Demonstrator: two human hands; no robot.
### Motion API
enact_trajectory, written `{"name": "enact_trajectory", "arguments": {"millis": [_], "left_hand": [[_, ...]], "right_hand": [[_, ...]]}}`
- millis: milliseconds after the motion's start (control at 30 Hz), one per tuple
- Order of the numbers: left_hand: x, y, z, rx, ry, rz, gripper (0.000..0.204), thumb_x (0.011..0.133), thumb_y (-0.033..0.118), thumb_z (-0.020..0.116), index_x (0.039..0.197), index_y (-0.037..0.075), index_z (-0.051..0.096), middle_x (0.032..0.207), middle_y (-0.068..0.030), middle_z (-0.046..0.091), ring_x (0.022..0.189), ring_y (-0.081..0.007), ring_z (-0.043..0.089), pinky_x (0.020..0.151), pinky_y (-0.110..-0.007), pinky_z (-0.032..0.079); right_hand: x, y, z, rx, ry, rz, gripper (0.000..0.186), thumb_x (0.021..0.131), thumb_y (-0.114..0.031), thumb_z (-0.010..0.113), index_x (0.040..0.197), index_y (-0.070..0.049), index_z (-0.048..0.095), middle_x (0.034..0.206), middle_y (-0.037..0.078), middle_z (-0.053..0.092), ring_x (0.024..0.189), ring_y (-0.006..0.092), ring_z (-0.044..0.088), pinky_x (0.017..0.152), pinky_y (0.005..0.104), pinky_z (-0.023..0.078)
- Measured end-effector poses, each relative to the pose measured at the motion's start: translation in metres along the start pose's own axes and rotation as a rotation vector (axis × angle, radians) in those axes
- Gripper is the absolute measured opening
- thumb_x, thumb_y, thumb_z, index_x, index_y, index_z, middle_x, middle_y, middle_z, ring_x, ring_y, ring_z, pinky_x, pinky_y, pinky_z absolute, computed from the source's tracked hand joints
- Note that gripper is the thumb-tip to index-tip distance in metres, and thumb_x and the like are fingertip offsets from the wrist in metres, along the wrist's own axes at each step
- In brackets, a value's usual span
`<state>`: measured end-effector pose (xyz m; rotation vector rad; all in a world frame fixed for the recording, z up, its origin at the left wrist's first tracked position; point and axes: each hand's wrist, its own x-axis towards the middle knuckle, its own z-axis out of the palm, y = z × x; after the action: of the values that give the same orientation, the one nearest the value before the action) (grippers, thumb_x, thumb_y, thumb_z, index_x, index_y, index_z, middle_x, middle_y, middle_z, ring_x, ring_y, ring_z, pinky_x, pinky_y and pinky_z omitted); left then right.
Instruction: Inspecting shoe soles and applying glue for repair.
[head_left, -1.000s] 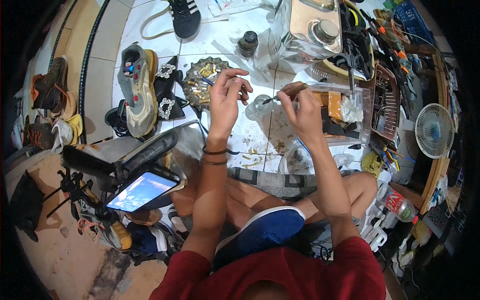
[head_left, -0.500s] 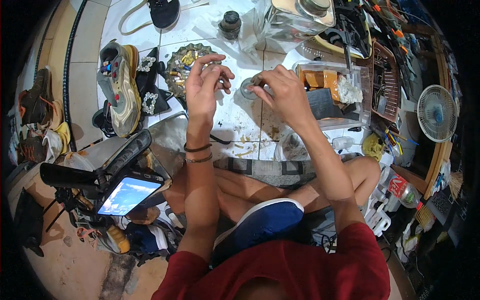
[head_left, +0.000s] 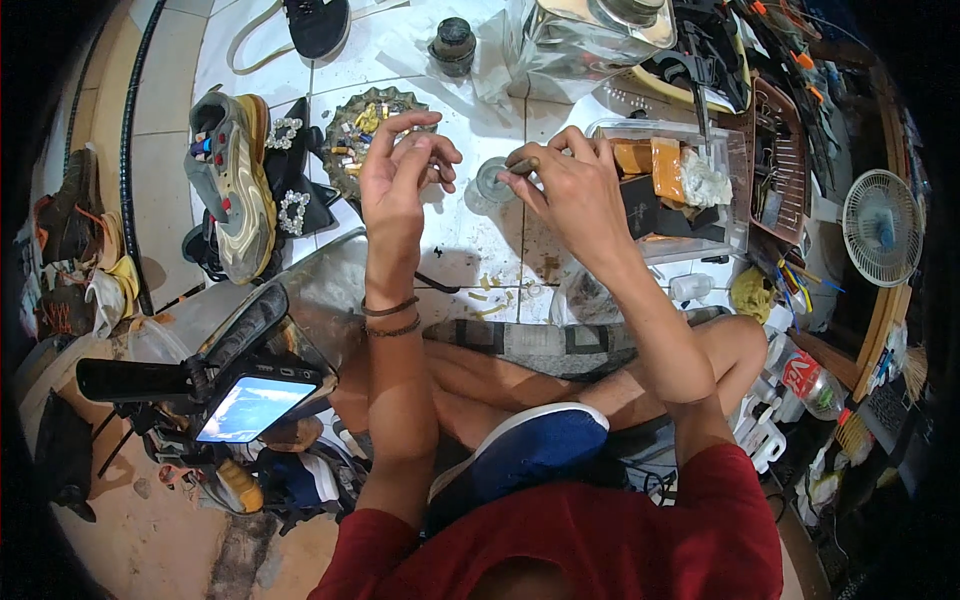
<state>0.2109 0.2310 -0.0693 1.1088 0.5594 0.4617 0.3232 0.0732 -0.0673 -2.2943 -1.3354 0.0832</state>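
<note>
Hands apart. Right hand [head_left: 575, 190] pinches slim brown tool [head_left: 524, 165] at glass jar [head_left: 490, 185], just left of its fingertips. Left hand [head_left: 398, 185] loosely curled, seemingly empty. Risk: fingertip bump could tip jar; slack pinch could drop tool.

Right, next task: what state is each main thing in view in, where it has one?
Left hand: fingers loosely curled, apparently empty
Right hand: fingers closed on slim brown tool
Small clear glass: uncovered
Phone: screen lit
Scalloped dish: holding cigarette butts
Metal can: capped
Plastic bottle: capped
Clear box: open, holding things
White fan: cannot tell if running
</note>
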Motion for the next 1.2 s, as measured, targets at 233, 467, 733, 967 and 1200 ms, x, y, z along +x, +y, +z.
{"name": "enact_trajectory", "arguments": {"millis": [233, 467, 733, 967, 1200], "left_hand": [[0.000, 0.001, 0.002, -0.004, 0.010, -0.010, 0.022, 0.097, 0.009, 0.048, 0.116, -0.001, 0.054, 0.084, -0.0097, 0.063, 0.070, -0.0110, 0.054, 0.064, -0.025, 0.046], [-0.001, 0.004, 0.000, 0.031, -0.014, 0.003, 0.025, 0.097, 0.009, 0.047, 0.119, -0.002, 0.052, 0.086, -0.0096, 0.061, 0.076, -0.0145, 0.055, 0.071, -0.027, 0.046], [-0.002, 0.000, 0.001, 0.019, -0.017, 0.000, 0.024, 0.098, 0.011, 0.047, 0.118, -0.001, 0.053, 0.084, -0.0089, 0.060, 0.075, -0.0143, 0.054, 0.070, -0.027, 0.046], [-0.001, 0.004, 0.003, 0.035, 0.003, 0.001, 0.023, 0.098, 0.010, 0.047, 0.117, -0.001, 0.053, 0.084, -0.0089, 0.060, 0.075, -0.0141, 0.054, 0.070, -0.028, 0.046], [0.000, -0.001, 0.001, 0.018, -0.001, 0.007, 0.022, 0.098, 0.009, 0.046, 0.117, -0.001, 0.054, 0.084, -0.0090, 0.060, 0.075, -0.0144, 0.055, 0.069, -0.026, 0.047]], "right_hand": [[-0.001, 0.001, 0.002, -0.065, -0.058, -0.033, 0.024, 0.083, -0.033, 0.070, 0.093, -0.010, 0.069, 0.078, 0.002, 0.070, 0.087, 0.0200, 0.057, 0.082, 0.0445, 0.038], [-0.001, 0.000, 0.001, -0.041, -0.066, -0.031, 0.028, 0.084, -0.034, 0.068, 0.093, -0.008, 0.069, 0.077, 0.002, 0.069, 0.086, 0.0197, 0.056, 0.083, 0.0447, 0.038], [-0.003, 0.006, -0.001, 0.013, -0.017, -0.004, 0.029, 0.085, -0.033, 0.070, 0.087, -0.005, 0.066, 0.074, 0.004, 0.067, 0.081, 0.0210, 0.056, 0.079, 0.0439, 0.040], [0.000, 0.013, -0.004, 0.157, 0.080, 0.018, 0.027, 0.087, -0.028, 0.070, 0.085, -0.001, 0.066, 0.070, 0.012, 0.064, 0.070, 0.0272, 0.056, 0.073, 0.0416, 0.043], [0.004, 0.014, -0.032, 0.735, 0.138, 0.410, 0.025, 0.092, -0.020, 0.066, 0.094, 0.005, 0.066, 0.076, 0.012, 0.066, 0.069, 0.0144, 0.062, 0.065, 0.0283, 0.048]]}}
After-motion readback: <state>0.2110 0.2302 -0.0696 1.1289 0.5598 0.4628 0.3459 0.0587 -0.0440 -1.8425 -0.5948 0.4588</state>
